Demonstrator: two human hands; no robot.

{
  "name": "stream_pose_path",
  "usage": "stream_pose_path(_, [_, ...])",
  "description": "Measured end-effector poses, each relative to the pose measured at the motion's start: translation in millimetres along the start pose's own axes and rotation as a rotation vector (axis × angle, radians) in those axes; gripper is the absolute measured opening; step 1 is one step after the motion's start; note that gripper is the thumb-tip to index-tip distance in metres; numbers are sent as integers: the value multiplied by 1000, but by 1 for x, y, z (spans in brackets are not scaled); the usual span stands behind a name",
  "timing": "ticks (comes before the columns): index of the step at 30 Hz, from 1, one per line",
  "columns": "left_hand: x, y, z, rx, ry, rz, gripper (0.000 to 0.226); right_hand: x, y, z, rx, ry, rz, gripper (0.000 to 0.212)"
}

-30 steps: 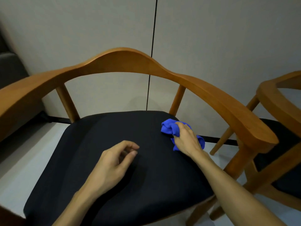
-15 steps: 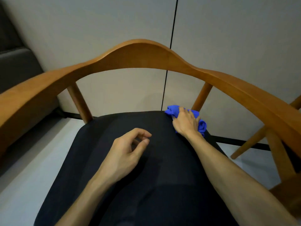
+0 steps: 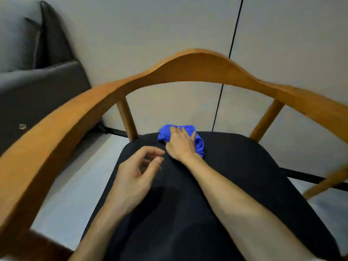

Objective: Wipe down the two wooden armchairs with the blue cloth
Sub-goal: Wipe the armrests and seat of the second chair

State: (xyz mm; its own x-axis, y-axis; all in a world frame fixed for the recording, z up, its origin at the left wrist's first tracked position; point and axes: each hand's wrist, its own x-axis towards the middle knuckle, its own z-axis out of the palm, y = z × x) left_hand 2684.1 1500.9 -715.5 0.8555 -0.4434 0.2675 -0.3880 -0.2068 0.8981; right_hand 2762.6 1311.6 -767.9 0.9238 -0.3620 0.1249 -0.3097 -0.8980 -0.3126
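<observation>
Right hand [image 3: 179, 146] fingers [image 3: 176, 131] spread flat, pressing the bunched blue cloth [image 3: 197, 142] onto the black seat cushion [image 3: 235, 166] at twelve o'clock, by the back edge. Left hand [image 3: 137, 174] hovers loosely curled, holding nothing. The armchair [image 3: 197, 66] looks mid-wipe; the second chair isn't clearly in view, presumably still to do. No containers here.

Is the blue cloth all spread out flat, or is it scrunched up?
Scrunched up. The blue cloth sits in a bunched lump with folds, under the right hand, at the back of the black seat.
</observation>
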Motion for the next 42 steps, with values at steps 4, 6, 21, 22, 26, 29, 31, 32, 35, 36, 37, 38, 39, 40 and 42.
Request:
stream_pose_path(4, [-4,1,-13,-9,70,14,15,-5,-46,15,20,-75,-226,58])
stream_pose_path(6, [-4,-2,-19,-3,121,18,16,-6,-64,22,22,-149,-332,62])
stream_pose_path(21, [-44,4,-42,144,352,-37,22,-84,-86,9,224,-309,-639,54])
stream_pose_path(22, [-48,6,-43,146,368,-25,23,-95,-86,7,245,-314,-658,55])
stream_pose_path(26, [-67,15,-44,162,378,-10,22,-146,-82,-5,331,-398,-705,46])
stream_pose_path(29, [-78,26,-43,156,370,1,21,-186,-81,-21,370,-450,-790,43])
stream_pose_path(31, [-84,32,-42,149,375,10,20,-209,-77,-26,321,-446,-891,48])
stream_pose_path(32, [-86,35,-42,151,375,7,19,-219,-74,-27,264,-432,-962,53])
stream_pose_path(35, [-88,40,-41,173,369,13,18,-233,-65,-26,138,-457,-1126,61])
stream_pose_path(36, [-88,40,-41,179,367,22,17,-233,-63,-24,105,-460,-1180,63])
stream_pose_path(37, [-87,40,-39,186,364,31,17,-233,-61,-24,73,-447,-1236,63])
stream_pose_path(38, [-86,40,-38,193,358,38,16,-232,-59,-22,39,-419,-1284,62])
stream_pose_path(39, [-85,39,-37,200,352,44,16,-230,-57,-19,12,-383,-1317,61])
stream_pose_path(40, [-84,38,-36,206,345,49,16,-228,-56,-17,-8,-351,-1333,60])
stream_pose_path(42, [-82,36,-35,211,336,58,16,-224,-53,-16,-12,-312,-1346,58])
